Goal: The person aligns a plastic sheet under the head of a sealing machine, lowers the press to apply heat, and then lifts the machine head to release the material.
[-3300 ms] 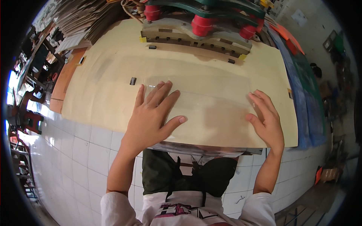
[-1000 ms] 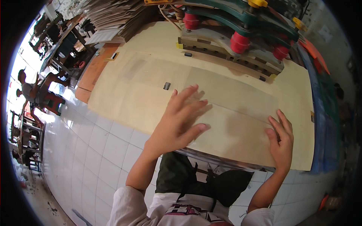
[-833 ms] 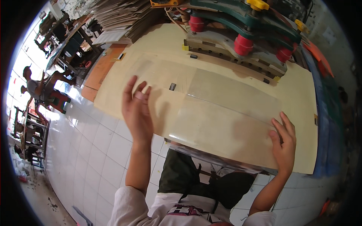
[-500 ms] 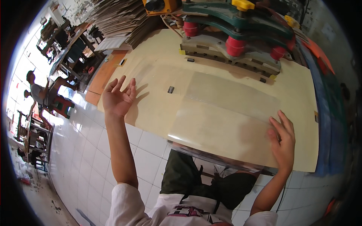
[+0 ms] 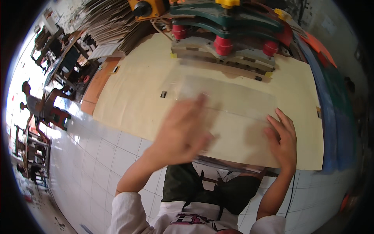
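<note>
A clear plastic sheet [image 5: 237,93] lies across the cream board [image 5: 128,89] in front of me, with a fold or edge line running across it. My left hand [image 5: 181,130] is over the sheet's left part, blurred by motion. Its thumb stands apart from the outstretched fingers, and I see nothing held. At the sheet's right edge is my right hand [image 5: 283,142], fingers spread and holding nothing; whether it touches the sheet I cannot tell. A small dark block [image 5: 163,94] sits on the board left of the sheet.
Behind the sheet stands a green press [image 5: 202,25] with red cylinders and yellow knobs. A stack of cardboard sheets [image 5: 113,27] is at the back left. Blue sheeting [image 5: 335,128] hangs along the right edge. A person [image 5: 39,101] sits far left.
My left hand has swung right, from beyond the sheet's left side to over the sheet. The right hand stays by the right edge. The whole view has shifted slightly.
</note>
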The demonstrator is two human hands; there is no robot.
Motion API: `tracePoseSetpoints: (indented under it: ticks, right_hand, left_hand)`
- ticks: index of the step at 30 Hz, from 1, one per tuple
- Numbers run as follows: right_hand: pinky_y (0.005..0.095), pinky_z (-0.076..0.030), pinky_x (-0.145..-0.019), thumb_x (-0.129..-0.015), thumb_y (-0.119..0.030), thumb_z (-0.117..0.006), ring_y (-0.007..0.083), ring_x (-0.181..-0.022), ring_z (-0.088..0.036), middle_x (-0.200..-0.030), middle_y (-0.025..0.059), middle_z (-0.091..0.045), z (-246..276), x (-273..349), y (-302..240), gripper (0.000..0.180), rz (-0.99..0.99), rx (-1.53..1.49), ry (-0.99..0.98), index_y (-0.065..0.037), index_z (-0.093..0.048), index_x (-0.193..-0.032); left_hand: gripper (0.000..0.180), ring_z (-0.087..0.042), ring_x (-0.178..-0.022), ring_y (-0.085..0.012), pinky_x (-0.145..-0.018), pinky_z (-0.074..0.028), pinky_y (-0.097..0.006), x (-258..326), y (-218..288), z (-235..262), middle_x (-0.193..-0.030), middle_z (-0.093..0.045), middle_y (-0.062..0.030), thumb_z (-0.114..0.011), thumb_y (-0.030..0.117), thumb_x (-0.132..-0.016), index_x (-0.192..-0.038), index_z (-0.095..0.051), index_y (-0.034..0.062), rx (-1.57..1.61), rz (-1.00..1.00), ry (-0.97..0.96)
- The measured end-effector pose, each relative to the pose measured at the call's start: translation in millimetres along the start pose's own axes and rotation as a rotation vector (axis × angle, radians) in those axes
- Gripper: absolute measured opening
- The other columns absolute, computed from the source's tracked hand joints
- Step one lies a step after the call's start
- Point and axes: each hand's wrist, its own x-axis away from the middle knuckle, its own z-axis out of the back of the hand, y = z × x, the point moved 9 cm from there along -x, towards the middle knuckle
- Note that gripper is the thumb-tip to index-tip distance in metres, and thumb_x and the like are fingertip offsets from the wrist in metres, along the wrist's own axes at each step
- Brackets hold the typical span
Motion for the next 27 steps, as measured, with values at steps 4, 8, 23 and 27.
tracePoseSetpoints:
  ticks: [4, 8, 23, 27]
  right_hand:
    - [0.0429, -0.044, -0.105, -0.087, -0.020, -0.072, 0.0355, -0.123, -0.055, -0.139, 0.0156, -0.058, 1.5, 1.9, 1.9, 0.037, 0.001, -0.024, 0.001, -0.004, -0.070, -0.120]
    - [0.0439, -0.044, -0.105, -0.087, -0.020, -0.073, 0.0362, -0.123, -0.055, -0.139, 0.0160, -0.057, 1.4, 2.4, -2.2, 0.036, 0.021, -0.031, 0.012, -0.005, -0.070, -0.120]
    - [0.0462, -0.041, -0.108, -0.089, -0.023, -0.072, 0.0393, -0.128, -0.051, -0.139, 0.0188, -0.056, 1.3, 3.9, 10.6, 0.048, 0.027, -0.025, 0.038, -0.003, -0.060, -0.131]
    - [0.0471, -0.041, -0.108, -0.089, -0.024, -0.073, 0.0409, -0.128, -0.051, -0.140, 0.0204, -0.055, 2.4, 3.9, 10.7, 0.052, 0.016, -0.052, 0.031, -0.003, -0.056, -0.133]
  left_hand:
    - [0.054, -0.056, -0.124, -0.0368, -0.102, -0.046, -0.047, 7.7, 55.9, -49.7, -0.151, -0.046, -0.0189, -0.073, 0.018, -0.084, -0.134, -0.061, 0.0034, 0.217, -0.344, -0.446]
    - [0.056, -0.050, -0.134, -0.0351, -0.114, -0.034, -0.053, 4.6, 25.6, -22.8, -0.153, -0.044, -0.0178, -0.070, 0.028, -0.088, -0.138, -0.058, 0.0050, 0.022, -0.171, -0.256]
    - [0.067, -0.042, -0.140, -0.0414, -0.119, -0.024, -0.054, 1.3, -24.8, -43.2, -0.143, -0.051, -0.0284, -0.052, 0.050, -0.099, -0.139, -0.052, -0.0032, -0.214, 0.115, -0.359]
    - [0.070, -0.037, -0.143, -0.0432, -0.120, -0.024, -0.053, -0.7, -20.4, -51.3, -0.149, -0.045, -0.0283, -0.051, 0.051, -0.098, -0.142, -0.049, -0.0031, -0.204, 0.100, -0.414]
